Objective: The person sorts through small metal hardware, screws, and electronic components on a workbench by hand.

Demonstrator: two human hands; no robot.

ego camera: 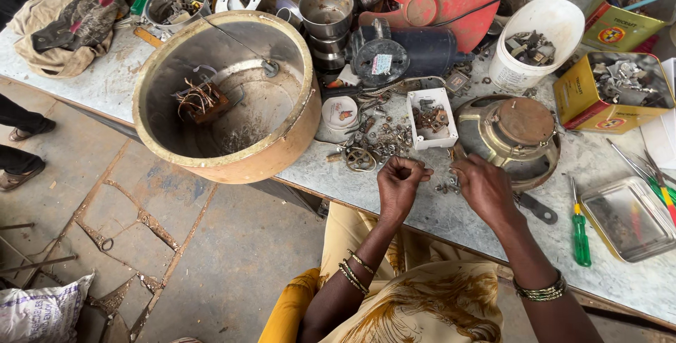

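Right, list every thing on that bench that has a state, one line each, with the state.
left hand: fingers curled shut over the bench, contents hidden
right hand: fingers bent, touching small metal parts
large round casing: open-topped, wires inside, overhanging the bench edge
white box: open, holding rusty screws
white tub: open, parts inside
yellow tin: lid off, full of metal bits
steel tray: nearly empty
green screwdriver: lying flat, untouched

Small parts box between big round drum and speaker, behind hands.
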